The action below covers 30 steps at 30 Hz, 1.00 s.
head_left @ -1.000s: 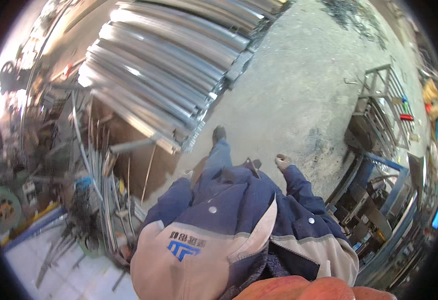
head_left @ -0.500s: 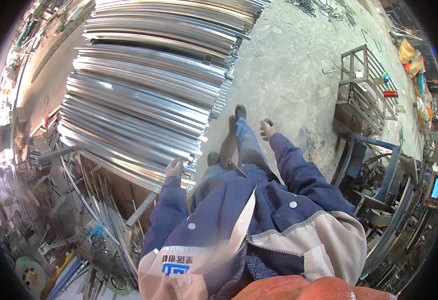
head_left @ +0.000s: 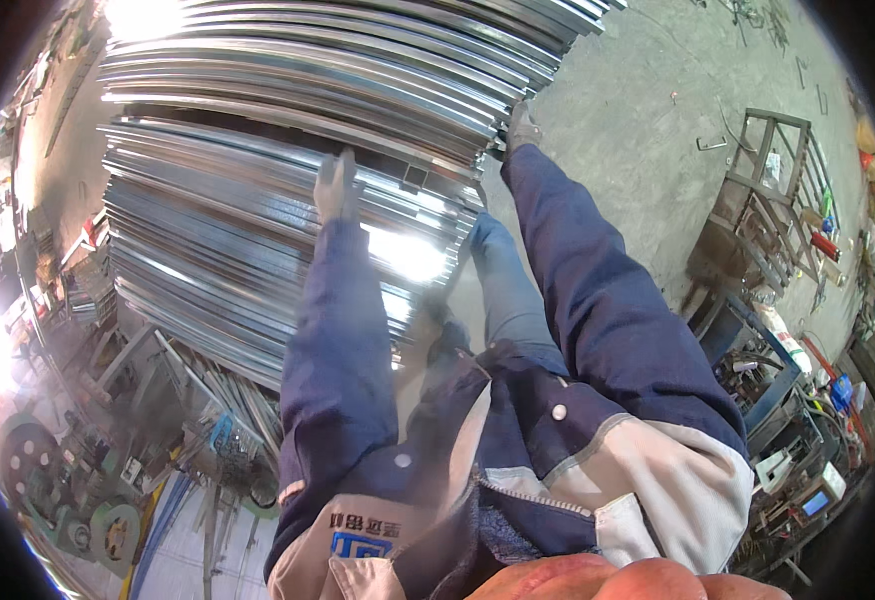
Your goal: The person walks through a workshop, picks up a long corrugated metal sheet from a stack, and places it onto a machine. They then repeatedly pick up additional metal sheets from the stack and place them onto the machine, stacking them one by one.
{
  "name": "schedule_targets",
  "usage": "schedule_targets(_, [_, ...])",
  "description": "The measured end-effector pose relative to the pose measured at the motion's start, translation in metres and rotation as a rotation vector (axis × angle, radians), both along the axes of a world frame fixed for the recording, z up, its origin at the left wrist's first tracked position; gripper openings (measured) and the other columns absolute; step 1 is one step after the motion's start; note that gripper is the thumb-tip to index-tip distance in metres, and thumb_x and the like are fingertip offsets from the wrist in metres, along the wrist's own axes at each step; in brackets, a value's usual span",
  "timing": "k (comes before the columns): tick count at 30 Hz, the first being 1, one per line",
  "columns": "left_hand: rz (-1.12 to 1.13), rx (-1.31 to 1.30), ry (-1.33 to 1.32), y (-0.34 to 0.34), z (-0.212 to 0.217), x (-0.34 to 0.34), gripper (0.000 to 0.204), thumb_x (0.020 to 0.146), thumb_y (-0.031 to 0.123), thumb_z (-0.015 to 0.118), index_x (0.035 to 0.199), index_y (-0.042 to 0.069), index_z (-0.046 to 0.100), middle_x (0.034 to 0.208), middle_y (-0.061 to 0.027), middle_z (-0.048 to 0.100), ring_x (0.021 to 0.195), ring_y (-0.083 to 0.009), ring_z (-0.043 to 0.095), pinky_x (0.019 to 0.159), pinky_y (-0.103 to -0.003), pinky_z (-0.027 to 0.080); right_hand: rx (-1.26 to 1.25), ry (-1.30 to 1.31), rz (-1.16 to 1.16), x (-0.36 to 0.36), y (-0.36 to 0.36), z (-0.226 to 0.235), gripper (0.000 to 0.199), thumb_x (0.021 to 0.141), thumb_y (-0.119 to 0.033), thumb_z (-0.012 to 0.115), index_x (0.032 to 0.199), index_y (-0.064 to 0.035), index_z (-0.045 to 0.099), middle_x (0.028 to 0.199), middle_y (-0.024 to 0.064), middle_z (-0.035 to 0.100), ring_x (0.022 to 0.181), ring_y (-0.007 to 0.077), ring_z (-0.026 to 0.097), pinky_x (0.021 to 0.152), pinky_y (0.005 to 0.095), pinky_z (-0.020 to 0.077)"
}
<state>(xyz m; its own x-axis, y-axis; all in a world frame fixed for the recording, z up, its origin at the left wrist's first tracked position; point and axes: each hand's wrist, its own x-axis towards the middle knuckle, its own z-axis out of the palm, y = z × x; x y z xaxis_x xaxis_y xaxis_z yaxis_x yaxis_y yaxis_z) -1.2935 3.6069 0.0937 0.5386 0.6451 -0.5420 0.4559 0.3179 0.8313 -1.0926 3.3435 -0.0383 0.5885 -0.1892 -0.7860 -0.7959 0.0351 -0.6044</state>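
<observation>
As arms [head_left: 343,320] are extending, left hand [head_left: 336,186] (eleven o'clock) and right hand [head_left: 524,128] (one) are reaching to metal profiles [head_left: 228,205], opening and hold unclear.

Two hands [head_left: 336,188] [head_left: 524,128], dozens of metal bars [head_left: 208,240], one slatted metal frame [head_left: 760,187]

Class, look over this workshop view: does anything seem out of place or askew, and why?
A small bent metal piece lies by itself on the concrete floor, apart from the long metal bars laid side by side. The bars' right-hand ends also look uneven.
</observation>
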Motion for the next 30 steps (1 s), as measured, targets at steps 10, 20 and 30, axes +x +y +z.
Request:
schedule_targets(10, [0.418, -0.084, 0.3, -0.015, -0.036, 0.198, 0.105, 0.077, 0.028, 0.088, 0.149, -0.009, 0.02, 0.145, -0.0326, 0.04, 0.13, -0.0433, 0.051, 0.116, -0.045, 0.043, -0.148, -0.164, -0.102, -0.01, 0.069, 0.081, 0.061, 0.09, -0.037, 0.073, 0.136, -0.0027, 0.052, 0.11, 0.0153, 0.068, 0.088, 0.0254, 0.067, 0.075, 0.0372, 0.056])
schedule_targets(20, [0.475, -0.19, 0.333, -0.032, -0.021, 0.18, 0.107, 0.072, 0.037, 0.091, 0.143, -0.009, 0.026, 0.135, -0.0308, 0.046, 0.123, -0.0381, 0.056, 0.104, -0.048, 0.052, -0.038, -0.062, -0.012, -0.044, 0.044, 0.125, 0.044, 0.087, -0.023, 0.074, 0.122, 0.0018, 0.062, 0.108, 0.0131, 0.068, 0.094, 0.0245, 0.066, 0.084, 0.035, 0.0531])
schedule_targets(30, [0.578, -0.544, -0.213, -0.049, -0.032, 0.141, 0.062, 0.081, 0.03, 0.085, 0.125, -0.003, 0.057, 0.116, -0.0181, 0.064, 0.108, -0.0328, 0.062, 0.09, -0.05, 0.055, -0.049, -0.074, 0.354, -0.042, 0.001, 0.113, 0.085, 0.079, -0.044, 0.081, 0.147, -0.0034, 0.05, 0.129, 0.0191, 0.056, 0.117, 0.0275, 0.06, 0.094, 0.0385, 0.052])
